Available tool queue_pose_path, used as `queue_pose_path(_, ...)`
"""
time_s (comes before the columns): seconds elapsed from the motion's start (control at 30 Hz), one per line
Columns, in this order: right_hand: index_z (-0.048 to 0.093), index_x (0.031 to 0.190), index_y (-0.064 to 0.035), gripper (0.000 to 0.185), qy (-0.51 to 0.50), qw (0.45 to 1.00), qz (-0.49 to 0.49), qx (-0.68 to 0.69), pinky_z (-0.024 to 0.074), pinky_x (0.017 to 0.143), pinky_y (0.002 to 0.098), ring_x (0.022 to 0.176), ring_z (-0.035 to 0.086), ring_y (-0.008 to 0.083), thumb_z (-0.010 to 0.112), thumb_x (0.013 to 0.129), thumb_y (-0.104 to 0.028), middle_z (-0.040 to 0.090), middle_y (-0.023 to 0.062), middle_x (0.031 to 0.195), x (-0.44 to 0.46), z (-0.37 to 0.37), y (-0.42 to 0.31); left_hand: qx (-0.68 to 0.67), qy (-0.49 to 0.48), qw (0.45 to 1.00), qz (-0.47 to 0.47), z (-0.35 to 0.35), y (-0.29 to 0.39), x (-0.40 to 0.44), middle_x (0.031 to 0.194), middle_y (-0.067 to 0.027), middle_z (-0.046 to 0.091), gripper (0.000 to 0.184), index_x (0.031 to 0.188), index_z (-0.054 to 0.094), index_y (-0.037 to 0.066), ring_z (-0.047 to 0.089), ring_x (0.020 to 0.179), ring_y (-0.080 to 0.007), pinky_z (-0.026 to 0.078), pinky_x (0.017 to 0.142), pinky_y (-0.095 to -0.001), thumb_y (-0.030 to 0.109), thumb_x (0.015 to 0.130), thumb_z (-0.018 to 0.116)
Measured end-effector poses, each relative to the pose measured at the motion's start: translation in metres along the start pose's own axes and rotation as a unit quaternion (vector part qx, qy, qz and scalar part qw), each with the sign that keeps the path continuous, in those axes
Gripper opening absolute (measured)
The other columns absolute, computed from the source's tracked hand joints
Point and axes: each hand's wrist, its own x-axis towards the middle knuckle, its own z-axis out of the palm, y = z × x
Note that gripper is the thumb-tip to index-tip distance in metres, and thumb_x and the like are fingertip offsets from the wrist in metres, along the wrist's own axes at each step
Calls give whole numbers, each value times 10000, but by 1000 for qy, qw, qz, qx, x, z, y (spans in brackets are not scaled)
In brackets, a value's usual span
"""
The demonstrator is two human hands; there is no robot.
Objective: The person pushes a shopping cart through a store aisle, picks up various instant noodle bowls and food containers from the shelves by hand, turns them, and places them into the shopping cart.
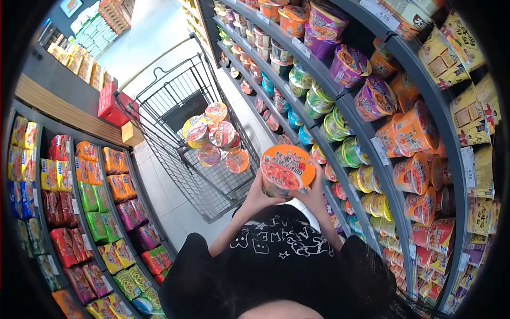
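An orange-lidded noodle cup [287, 169] is held upright in front of my chest, its printed lid facing up. My left hand [259, 192] is wrapped round its left side, and my right hand [313, 192] grips the right side. Beyond it stands a black wire shopping cart [159, 135]. Several noodle cups [223, 135] with yellow, red, orange and purple lids sit in the cart.
Shelves [340, 101] of cup noodles rise close on the right, with price tags along their edges. Noodle packets [101, 199] fill the shelves on the left. A red box [113, 101] is behind the cart's handle. Tiled floor [172, 226] shows beside the cart.
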Motion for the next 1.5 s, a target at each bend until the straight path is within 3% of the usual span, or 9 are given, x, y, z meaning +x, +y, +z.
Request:
queue_pose_path(0.37,154,1305,-93,981,28,1000,10,-8,339,955,368,1128,423,233,792,562,-148,372,139,1243,25,31,17,25,-2,999,26,-41,3,20,1204,-142,419,1013,1290,191,-22,421,1121,-205,334,945,-316,145,503,807)
queue_pose_path(0.4,132,1316,-101,965,12,999,31,25,253,1012,358,1209,309,216,765,588,-90,290,112,1289,25,32,14,24,-8,999,27,-42,5,23,1204,-142,419,1013,1290,191,-22,421,1121,-205,334,945,-316,145,503,807)
queue_pose_path(0.63,124,1316,-96,974,34,999,15,24,260,1008,364,1204,311,214,769,586,-94,277,115,1297,24,39,13,-32,-24,999,-13,-53,10,27,1177,-115,431,957,1260,255,-9,428,1103,-192,350,934,-318,114,490,810)
queue_pose_path(0.8,222,1311,-66,697,-99,981,50,-157,278,984,371,1190,364,275,601,772,-294,304,140,1329,34,25,-27,-163,-27,986,-21,-71,-13,22,1187,-110,436,894,1229,292,-10,436,1107,-204,343,951,-340,95,490,783)
queue_pose_path(0.93,223,1312,-66,707,-112,963,22,-243,281,979,377,1198,356,299,606,762,-291,321,164,1319,51,27,-39,-172,-4,982,-78,-78,-14,23,1149,-109,472,829,1205,323,-16,471,1070,-207,360,936,-337,36,483,728)
queue_pose_path(1.0,218,1321,-57,718,-100,953,-4,-285,292,979,361,1207,347,279,622,742,-191,326,152,1318,55,33,-43,-172,3,982,-77,-78,-13,25,1155,-108,466,828,1206,324,-10,466,1076,-207,356,939,-337,38,486,728)
queue_pose_path(1.1,184,1334,-61,746,-69,954,-9,-291,292,977,360,1209,342,280,625,745,-182,342,171,1303,53,39,-44,-146,12,987,-63,-80,-13,30,1167,-103,454,820,1209,327,3,452,1088,-202,348,944,-335,43,493,726)
queue_pose_path(1.3,137,1335,-54,761,-50,970,17,-239,315,948,372,1121,441,300,610,767,-236,269,209,1334,42,28,-25,-116,-30,992,-28,-69,0,38,1174,-87,443,824,1223,319,20,441,1094,-184,341,943,-319,59,518,745)
queue_pose_path(1.5,134,1342,-67,715,10,978,72,-193,302,966,345,1171,389,277,581,788,-139,329,192,1300,22,11,-16,-119,-66,989,-67,-42,-2,39,1159,-100,451,826,1239,297,11,456,1073,-180,364,921,-302,73,549,747)
